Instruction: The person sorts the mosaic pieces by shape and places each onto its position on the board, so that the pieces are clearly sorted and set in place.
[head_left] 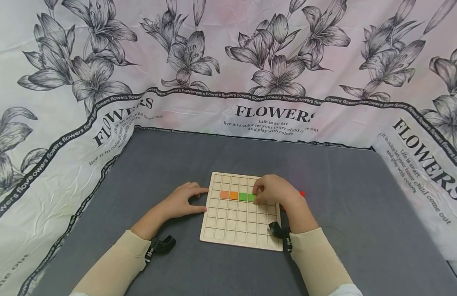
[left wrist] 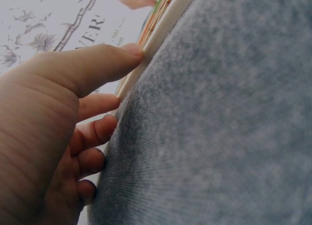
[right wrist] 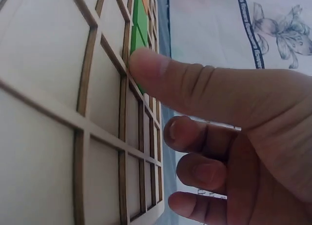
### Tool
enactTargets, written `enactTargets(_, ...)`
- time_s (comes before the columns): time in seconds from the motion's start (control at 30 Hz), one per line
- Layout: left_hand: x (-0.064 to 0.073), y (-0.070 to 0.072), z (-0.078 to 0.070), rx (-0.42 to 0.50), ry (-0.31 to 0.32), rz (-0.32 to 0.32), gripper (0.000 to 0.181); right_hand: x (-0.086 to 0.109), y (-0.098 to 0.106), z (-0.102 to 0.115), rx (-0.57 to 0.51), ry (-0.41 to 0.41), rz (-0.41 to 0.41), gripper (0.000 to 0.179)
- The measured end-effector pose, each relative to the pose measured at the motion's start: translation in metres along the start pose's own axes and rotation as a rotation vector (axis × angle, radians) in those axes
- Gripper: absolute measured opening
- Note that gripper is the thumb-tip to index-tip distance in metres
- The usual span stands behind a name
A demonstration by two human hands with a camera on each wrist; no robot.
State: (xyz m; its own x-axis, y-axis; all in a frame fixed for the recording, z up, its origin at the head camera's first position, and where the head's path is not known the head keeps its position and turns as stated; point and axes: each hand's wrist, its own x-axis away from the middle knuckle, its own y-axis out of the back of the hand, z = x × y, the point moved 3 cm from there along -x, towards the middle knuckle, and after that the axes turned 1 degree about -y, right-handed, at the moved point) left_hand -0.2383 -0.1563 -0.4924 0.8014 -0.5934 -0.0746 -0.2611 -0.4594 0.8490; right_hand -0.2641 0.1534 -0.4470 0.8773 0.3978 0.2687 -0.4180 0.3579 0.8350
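4 vis. tiles (head_left: 233, 195) (2 grn (head_left: 243, 197)) in gridded bd. (head_left: 231, 225), R hand (head_left: 275, 190) touching rightmost.

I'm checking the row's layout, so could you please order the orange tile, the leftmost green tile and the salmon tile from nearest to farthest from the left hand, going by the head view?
Starting from the left hand:
1. Salmon tile: left end of the row.
2. Orange tile: just right of it.
3. Leftmost green tile: farther right, beside the orange.

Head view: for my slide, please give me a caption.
Left hand touching a wooden board, right hand at the green end of a row of coloured tiles.
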Motion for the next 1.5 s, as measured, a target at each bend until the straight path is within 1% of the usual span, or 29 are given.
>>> enactTargets(0.1, 0.0, -0.001, 0.0, 0.004, -0.006, -0.004, 0.06, 0.003, 0.005, 0.0, -0.027, 0.031, -0.01, 0.02)
enactTargets(0.23, 0.0, -0.001, -0.001, 0.011, -0.001, -0.002, 0.06, 0.008, 0.016, -0.006, -0.1, 0.038, -0.051, 0.024)
enactTargets(0.37, 0.0, -0.001, 0.0, 0.004, 0.01, -0.002, 0.061, 0.015, 0.027, -0.015, -0.17, 0.019, -0.091, 0.025)
enactTargets(0.53, 0.001, 0.001, 0.0, 0.002, 0.002, -0.011, 0.061, 0.021, 0.036, -0.028, -0.274, -0.025, -0.117, 0.029)
enactTargets(0.6, 0.002, 0.001, -0.001, 0.004, -0.006, -0.017, 0.061, 0.022, 0.038, -0.034, -0.274, -0.027, -0.131, 0.03)
enactTargets(0.73, 0.002, 0.001, 0.0, 0.015, -0.015, -0.026, 0.061, 0.023, 0.043, -0.046, -0.216, -0.01, -0.184, 0.03)
enactTargets(0.83, 0.002, 0.001, 0.001, 0.022, -0.011, -0.026, 0.061, 0.024, 0.047, -0.056, -0.203, -0.023, -0.221, 0.029)
enactTargets(0.93, 0.001, 0.0, 0.001, 0.022, -0.008, -0.025, 0.06, 0.025, 0.049, -0.065, -0.204, -0.041, -0.234, 0.028)
enactTargets(1.03, 0.001, 0.0, 0.002, 0.019, -0.006, -0.023, 0.061, 0.025, 0.048, -0.074, -0.213, -0.06, -0.231, 0.028)
enactTargets(1.13, 0.001, 0.0, 0.002, 0.013, -0.006, -0.022, 0.061, 0.024, 0.045, -0.084, -0.232, -0.076, -0.204, 0.029)
enactTargets(1.3, 0.002, 0.001, -0.001, 0.011, -0.012, -0.021, 0.06, 0.02, 0.034, -0.1, -0.277, -0.105, -0.161, 0.027)
enactTargets(1.5, 0.003, 0.0, 0.0, 0.008, -0.025, -0.026, 0.061, 0.019, 0.028, -0.11, -0.285, -0.167, -0.123, 0.034)
